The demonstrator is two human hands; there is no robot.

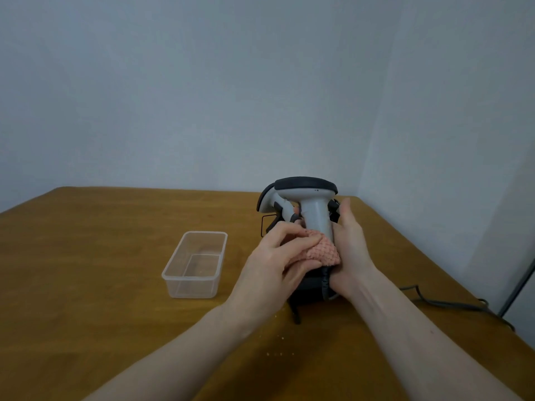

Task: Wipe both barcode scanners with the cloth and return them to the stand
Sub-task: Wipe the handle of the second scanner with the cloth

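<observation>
Barcode scanner point(314, 209) held upright above the wooden worktop point(115, 256), handle long axis near vertical, head crosswise on top with its long axis running left to right. Right hand point(351, 241), grip closed around the lower handle from the right side. Left hand point(278, 256), fingers curled, pressing the pink cloth point(324, 250) against the handle's lower front. A second scanner point(269, 202) sits just behind and to the left, its head tilted leftward, on the black stand point(312, 287). Clear plastic container point(194, 264) on the worktop, well left of the hands. A dark cable point(451, 303) trails right.
</observation>
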